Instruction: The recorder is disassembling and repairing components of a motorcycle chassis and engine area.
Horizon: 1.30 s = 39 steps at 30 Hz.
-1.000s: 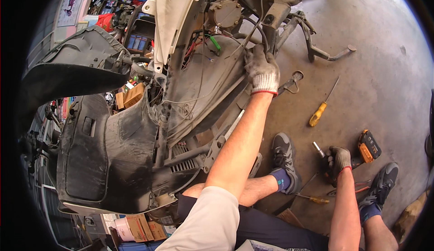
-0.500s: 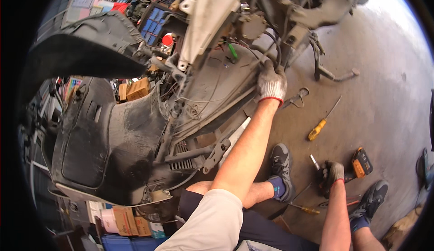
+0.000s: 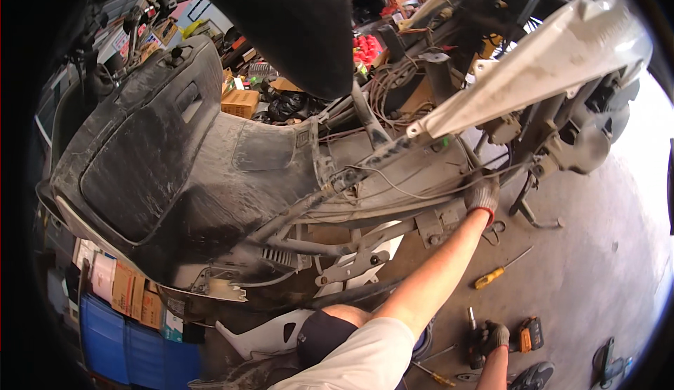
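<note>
My left hand (image 3: 483, 192), in a dirty knit glove with a red cuff, is at the side of a stripped scooter body (image 3: 393, 193), beside thin cables and the grey frame. Its fingers look curled, but what they close on is hidden. At lower right my right hand (image 3: 497, 335), gloved too, is closed round the handle of a black cordless driver with an orange-marked battery (image 3: 531, 334) and a silver socket (image 3: 471, 315) on its nose. The driver is low over the floor. A long pale panel (image 3: 533, 60) slants above my left hand.
A yellow-handled screwdriver (image 3: 489, 278) lies on the concrete floor, with another screwdriver (image 3: 439, 377) near my leg. A dark tool (image 3: 611, 365) lies at far right. Blue bins (image 3: 105, 334) and cardboard boxes (image 3: 126, 288) stand at left. A white panel (image 3: 263, 332) lies below the scooter.
The view has swung left, so the scooter, both hands and the floor tools appear shifted right and lower. My left hand stays by the cables and my right hand stays on the driver.
</note>
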Each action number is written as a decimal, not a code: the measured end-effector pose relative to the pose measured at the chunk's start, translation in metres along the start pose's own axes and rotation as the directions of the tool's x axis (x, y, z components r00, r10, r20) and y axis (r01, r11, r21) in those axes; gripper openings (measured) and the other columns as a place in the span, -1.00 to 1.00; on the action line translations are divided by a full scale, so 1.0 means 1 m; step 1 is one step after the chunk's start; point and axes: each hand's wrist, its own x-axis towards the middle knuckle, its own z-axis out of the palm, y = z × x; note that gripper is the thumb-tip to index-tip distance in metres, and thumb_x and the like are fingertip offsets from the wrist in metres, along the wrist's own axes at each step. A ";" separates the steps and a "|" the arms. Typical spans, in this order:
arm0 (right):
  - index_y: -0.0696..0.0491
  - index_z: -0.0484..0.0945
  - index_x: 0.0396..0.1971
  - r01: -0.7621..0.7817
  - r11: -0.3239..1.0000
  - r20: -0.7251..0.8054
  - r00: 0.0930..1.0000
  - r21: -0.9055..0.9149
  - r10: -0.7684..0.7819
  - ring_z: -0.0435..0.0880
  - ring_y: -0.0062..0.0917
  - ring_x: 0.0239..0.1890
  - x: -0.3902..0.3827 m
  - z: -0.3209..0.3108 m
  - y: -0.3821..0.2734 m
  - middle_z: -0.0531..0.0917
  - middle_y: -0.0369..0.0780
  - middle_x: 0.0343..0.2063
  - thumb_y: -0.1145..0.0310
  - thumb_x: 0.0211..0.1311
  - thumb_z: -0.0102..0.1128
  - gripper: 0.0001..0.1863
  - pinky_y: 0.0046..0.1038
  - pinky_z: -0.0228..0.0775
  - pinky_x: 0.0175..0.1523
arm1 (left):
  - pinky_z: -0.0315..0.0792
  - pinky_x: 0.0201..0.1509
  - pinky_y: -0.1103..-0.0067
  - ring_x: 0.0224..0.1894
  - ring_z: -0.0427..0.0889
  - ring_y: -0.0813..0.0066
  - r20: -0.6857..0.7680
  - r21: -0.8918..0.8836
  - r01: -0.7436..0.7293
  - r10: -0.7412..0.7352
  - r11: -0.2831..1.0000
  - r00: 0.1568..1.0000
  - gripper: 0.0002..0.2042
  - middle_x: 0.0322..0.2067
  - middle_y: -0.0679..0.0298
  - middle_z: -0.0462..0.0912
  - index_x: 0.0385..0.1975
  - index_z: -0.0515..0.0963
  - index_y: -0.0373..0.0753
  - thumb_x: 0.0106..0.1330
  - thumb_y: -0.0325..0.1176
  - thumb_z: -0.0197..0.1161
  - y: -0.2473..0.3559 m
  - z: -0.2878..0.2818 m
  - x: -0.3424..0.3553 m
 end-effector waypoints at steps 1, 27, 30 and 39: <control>-0.06 0.38 -0.44 0.011 1.000 0.000 1.000 -0.010 -0.011 0.28 -0.67 -0.78 0.001 -0.001 -0.001 0.41 -0.36 -0.71 0.33 0.38 -0.09 -0.84 -0.67 0.08 -0.74 | 0.48 -0.02 0.25 -0.06 0.60 -0.01 0.085 -0.004 -0.031 0.031 1.000 0.996 -0.60 -0.13 -0.04 0.62 -0.17 0.56 -0.27 0.32 -0.03 0.02 0.001 -0.002 0.004; -0.05 0.38 -0.44 -0.109 0.992 -0.073 0.991 0.066 0.114 0.28 -0.69 -0.79 -0.021 0.016 -0.004 0.40 -0.39 -0.72 0.33 0.38 -0.13 -0.83 -0.71 0.07 -0.79 | 0.39 -0.09 0.12 -0.16 0.54 -0.14 0.217 -0.144 -0.071 0.101 0.987 0.971 -0.53 -0.26 -0.13 0.59 -0.16 0.48 -0.21 0.38 0.13 -0.09 -0.006 -0.025 -0.008; -0.06 0.39 -0.44 -0.169 0.981 -0.081 0.981 0.091 0.177 0.27 -0.69 -0.79 -0.024 0.019 -0.005 0.41 -0.38 -0.71 0.33 0.37 -0.11 -0.85 -0.71 0.06 -0.79 | 0.40 -0.14 0.12 -0.23 0.55 -0.14 0.261 -0.135 -0.044 0.078 0.990 0.962 -0.55 -0.32 -0.12 0.59 -0.20 0.50 -0.22 0.39 0.10 -0.06 -0.008 -0.022 -0.006; -0.05 0.44 -0.38 -0.139 0.989 -0.137 0.980 0.046 0.144 0.26 -0.66 -0.80 -0.029 0.025 -0.006 0.43 -0.35 -0.69 0.33 0.36 -0.06 -0.88 -0.68 0.10 -0.77 | 0.42 -0.09 0.12 -0.21 0.58 -0.16 0.189 -0.134 -0.106 0.130 0.985 0.973 -0.57 -0.34 -0.14 0.61 -0.23 0.48 -0.22 0.39 0.07 -0.08 -0.008 -0.016 -0.009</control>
